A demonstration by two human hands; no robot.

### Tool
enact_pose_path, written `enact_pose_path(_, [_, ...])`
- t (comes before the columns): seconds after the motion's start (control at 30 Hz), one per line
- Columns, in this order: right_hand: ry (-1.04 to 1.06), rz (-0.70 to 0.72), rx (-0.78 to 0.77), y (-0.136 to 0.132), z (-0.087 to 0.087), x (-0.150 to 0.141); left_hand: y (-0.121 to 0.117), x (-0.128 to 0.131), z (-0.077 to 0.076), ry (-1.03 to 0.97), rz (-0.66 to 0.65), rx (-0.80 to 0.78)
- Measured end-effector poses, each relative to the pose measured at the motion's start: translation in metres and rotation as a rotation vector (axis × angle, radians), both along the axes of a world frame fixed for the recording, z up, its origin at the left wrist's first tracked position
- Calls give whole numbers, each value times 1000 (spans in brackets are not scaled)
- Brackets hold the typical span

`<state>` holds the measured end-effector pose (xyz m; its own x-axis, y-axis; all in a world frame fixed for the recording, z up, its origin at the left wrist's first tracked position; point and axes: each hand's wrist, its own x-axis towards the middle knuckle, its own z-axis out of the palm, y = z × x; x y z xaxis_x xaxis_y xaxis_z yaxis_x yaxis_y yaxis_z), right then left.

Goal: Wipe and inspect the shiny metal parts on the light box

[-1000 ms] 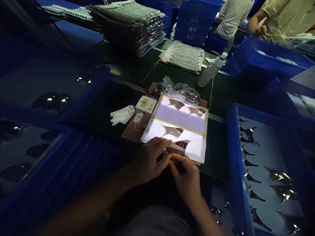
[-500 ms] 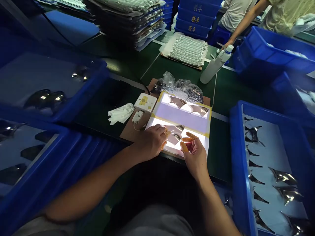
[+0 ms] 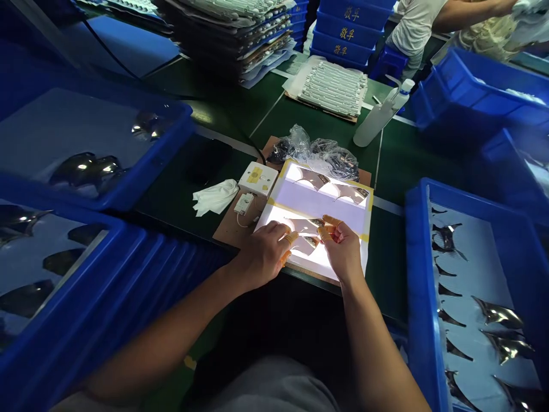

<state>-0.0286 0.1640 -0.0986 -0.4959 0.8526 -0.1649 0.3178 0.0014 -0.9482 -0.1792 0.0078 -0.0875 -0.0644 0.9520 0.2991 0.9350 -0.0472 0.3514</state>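
Note:
A lit white panel [image 3: 319,203] edged with yellow tape lies before me, its upper part bearing two curved, tinted, see-through pieces [image 3: 314,179] with dark-marked ends. On its lower part are an upper tinted piece [image 3: 303,225] and a lower tinted piece [image 3: 302,246]. My left hand [image 3: 266,249] is closed at the left end of the lower piece; its fingers partly cover that end. With thumb and forefinger, my right hand [image 3: 343,249] pinches the dark right end of the upper piece. Orange finger cots cover fingertips of both hands.
Blue trays of shiny curved parts flank me, left [image 3: 171,146] and right [image 3: 414,286]. Behind the panel sit clear plastic bags [image 3: 328,154]. A white switch box [image 3: 258,178], crumpled cloth [image 3: 215,196] and spray bottle [image 3: 380,117] stand nearby. Another person [image 3: 418,23] is at the back right.
My right hand has moved left and its fingers have closed on the dark end of the upper piece. The left hand stays nearly in place. A person's arm at the back has risen.

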Motion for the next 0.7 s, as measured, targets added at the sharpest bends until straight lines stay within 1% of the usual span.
enact_pose_path(0.07, [20,-14,-13,1,0,8,-6,-3,5,-55,-32,7])
enact_pose_path(0.17, [33,-46,-32,0,4,29,-11,-17,20,-168,-57,57])
enact_pose_path(0.23, [42,-42,-75,-5,8,40,-5,-30,29,-165,-33,98])
enact_pose_path(0.3, [61,-7,-140,-15,11,46,9,-41,34,-102,-17,83])
enact_pose_path(0.37, [89,24,-211,-26,12,45,30,-48,34,-31,-35,-6])
enact_pose_path(0.43, [119,23,-287,-37,11,41,49,-49,29,41,-66,-122])
enact_pose_path(0.5, [144,-4,-343,-43,10,38,62,-46,24,91,-102,-205])
enact_pose_path(0.53, [151,-15,-352,-45,9,37,65,-44,22,93,-121,-218])
enact_pose_path(0.57, [149,-24,-345,-46,9,37,66,-43,21,78,-136,-211])
enact_pose_path(0.63, [112,-47,-301,-45,9,38,63,-43,20,18,-143,-140])
enact_pose_path(0.7, [48,-74,-256,-43,11,41,56,-44,22,-37,-109,-44])
